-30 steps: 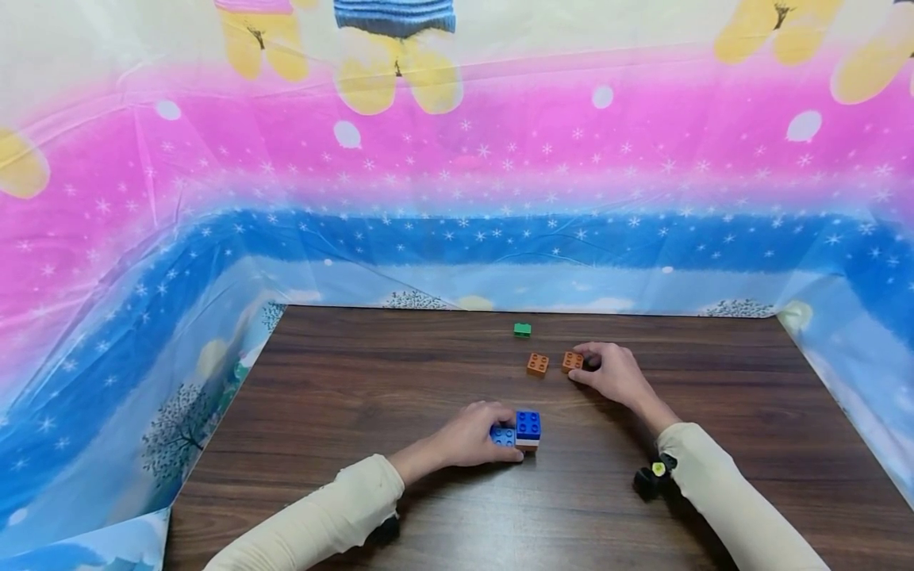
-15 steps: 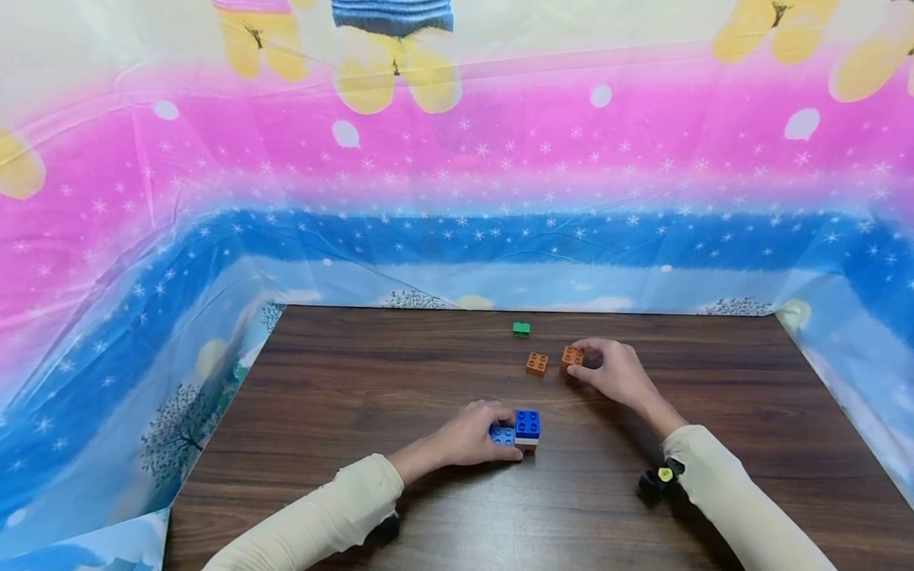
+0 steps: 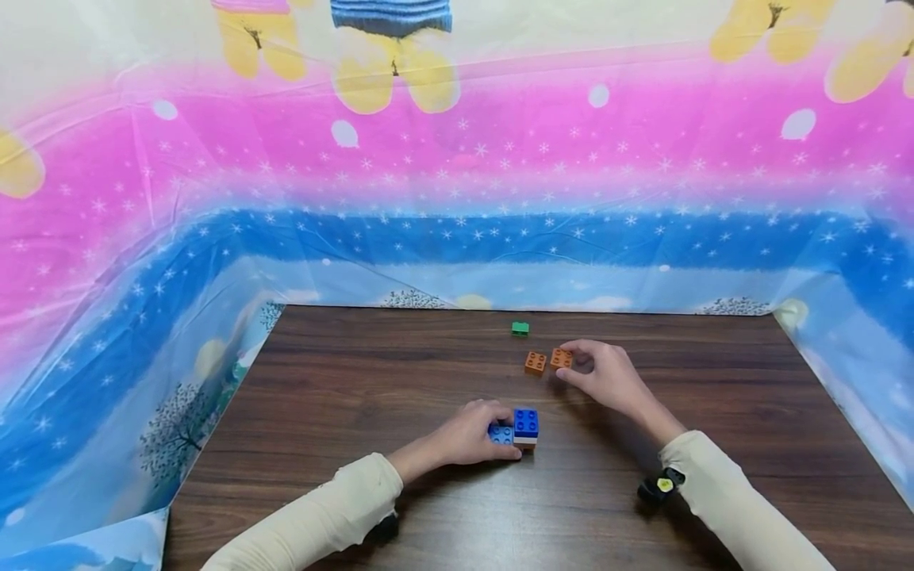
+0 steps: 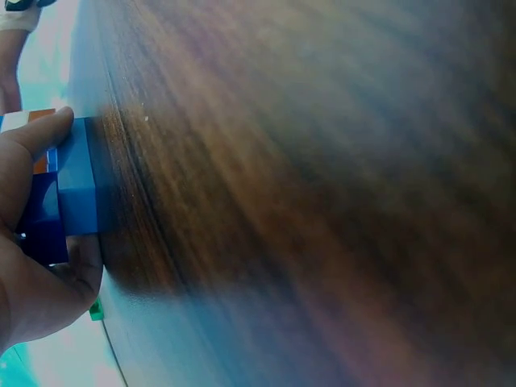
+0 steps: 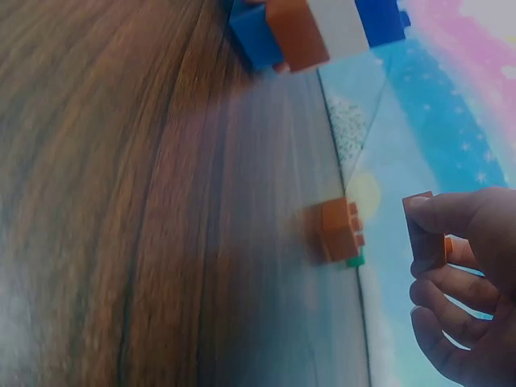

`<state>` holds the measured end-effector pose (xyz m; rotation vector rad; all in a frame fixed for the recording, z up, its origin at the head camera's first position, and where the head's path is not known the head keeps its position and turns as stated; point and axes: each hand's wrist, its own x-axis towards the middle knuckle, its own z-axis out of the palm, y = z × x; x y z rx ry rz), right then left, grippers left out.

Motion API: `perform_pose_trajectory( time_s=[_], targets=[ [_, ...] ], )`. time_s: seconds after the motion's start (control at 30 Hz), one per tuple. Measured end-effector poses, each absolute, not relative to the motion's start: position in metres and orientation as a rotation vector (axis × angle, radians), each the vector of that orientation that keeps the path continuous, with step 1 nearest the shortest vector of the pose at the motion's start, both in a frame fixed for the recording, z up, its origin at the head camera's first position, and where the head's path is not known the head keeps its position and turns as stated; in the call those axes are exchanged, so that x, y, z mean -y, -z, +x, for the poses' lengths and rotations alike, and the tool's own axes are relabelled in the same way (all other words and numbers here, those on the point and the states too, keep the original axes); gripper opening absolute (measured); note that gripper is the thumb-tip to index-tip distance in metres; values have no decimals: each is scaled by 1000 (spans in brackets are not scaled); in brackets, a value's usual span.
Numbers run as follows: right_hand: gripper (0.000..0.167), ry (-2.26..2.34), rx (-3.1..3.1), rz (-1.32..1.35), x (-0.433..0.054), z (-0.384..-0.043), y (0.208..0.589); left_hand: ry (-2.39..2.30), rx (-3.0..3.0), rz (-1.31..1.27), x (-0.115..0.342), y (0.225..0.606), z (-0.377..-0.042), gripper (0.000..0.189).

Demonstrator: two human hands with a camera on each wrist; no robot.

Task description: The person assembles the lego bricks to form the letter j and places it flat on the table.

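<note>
My left hand (image 3: 471, 434) grips a small stack of toy building bricks (image 3: 526, 424) on the table. A dark blue brick tops it, with white and orange layers below, and a lighter blue brick (image 4: 78, 185) sits along its base, partly hidden by the fingers. Between thumb and fingers my right hand (image 3: 605, 377) pinches an orange brick (image 5: 425, 235), raised off the tabletop in the right wrist view. Just left of it a second orange brick (image 3: 535, 363) stands studs up on the table, untouched.
A green brick (image 3: 520, 328) lies near the back edge of the dark wooden table (image 3: 371, 357). Printed cloth (image 3: 457, 238) hangs behind the table and along its sides.
The orange brick in my right hand has come up off the table and moved left, closer to the second orange brick. The left hand and its stack stay in place.
</note>
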<state>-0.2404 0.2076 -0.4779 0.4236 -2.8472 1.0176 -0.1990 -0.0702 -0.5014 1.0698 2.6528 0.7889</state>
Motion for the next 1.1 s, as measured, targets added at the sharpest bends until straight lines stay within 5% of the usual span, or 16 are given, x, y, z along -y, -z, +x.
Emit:
perform_pose_trajectory(
  time_s=[1.1],
  targets=[
    [43, -1001, 2788, 697, -166, -189, 448, -793, -2655, 1093, 69, 502, -200, 32]
  ],
)
